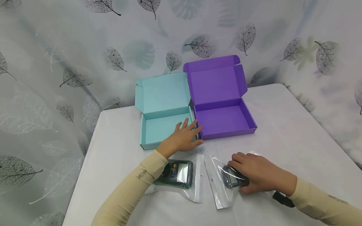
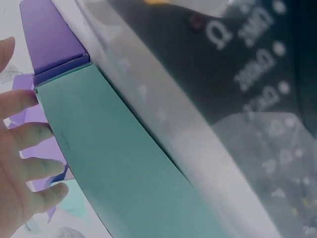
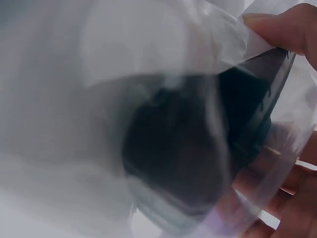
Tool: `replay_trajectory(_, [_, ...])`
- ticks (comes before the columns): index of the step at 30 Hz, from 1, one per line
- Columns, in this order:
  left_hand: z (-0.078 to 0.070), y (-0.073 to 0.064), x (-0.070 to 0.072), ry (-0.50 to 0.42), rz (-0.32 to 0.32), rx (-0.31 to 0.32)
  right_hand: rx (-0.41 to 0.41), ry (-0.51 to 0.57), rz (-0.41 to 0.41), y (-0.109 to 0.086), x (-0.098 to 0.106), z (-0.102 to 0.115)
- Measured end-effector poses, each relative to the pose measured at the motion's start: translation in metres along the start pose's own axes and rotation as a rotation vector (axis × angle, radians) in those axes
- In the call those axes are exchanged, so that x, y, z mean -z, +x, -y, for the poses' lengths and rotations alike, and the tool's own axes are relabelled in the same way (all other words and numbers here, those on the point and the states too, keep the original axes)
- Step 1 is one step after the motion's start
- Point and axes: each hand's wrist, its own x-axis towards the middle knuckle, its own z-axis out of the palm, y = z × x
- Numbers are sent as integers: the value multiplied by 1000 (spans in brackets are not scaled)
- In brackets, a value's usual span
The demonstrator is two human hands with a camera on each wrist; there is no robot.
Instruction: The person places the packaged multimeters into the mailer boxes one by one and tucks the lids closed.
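My left hand [image 1: 181,139] reaches over the front right corner of an open teal box [image 1: 155,129], fingers spread and straight; the left wrist view also shows these fingers [image 2: 37,166] spread beside the box wall. Under the left forearm lies a green-cased multimeter [image 1: 183,173] in a clear zip bag [image 1: 198,188], partly hidden by the sleeve. My right hand [image 1: 258,174] grips a smaller dark multimeter [image 1: 232,176] through its clear bag [image 1: 216,188]. In the right wrist view the thumb [image 3: 285,29] and fingers lie on opposite sides of that bagged meter.
An open purple box [image 1: 226,121] stands right against the teal one, both lids raised at the back. A leaf-patterned curtain [image 1: 152,28] hangs behind the white-covered table [image 1: 116,150]. A black piece [image 1: 283,199] shows beneath the right cuff.
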Motion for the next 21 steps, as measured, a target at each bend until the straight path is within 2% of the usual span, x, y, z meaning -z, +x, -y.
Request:
replay_trajectory(5, [0, 1, 0, -1, 5, 13, -13, -7, -1, 5, 14, -6])
replay_trajectory(14, [1, 0, 0, -10, 0, 9, -20, -42, -85, 19, 40, -26])
replay_trajectory(21, [1, -2, 0, -14, -1, 6, -72, -68, -68, 34, 61, -41])
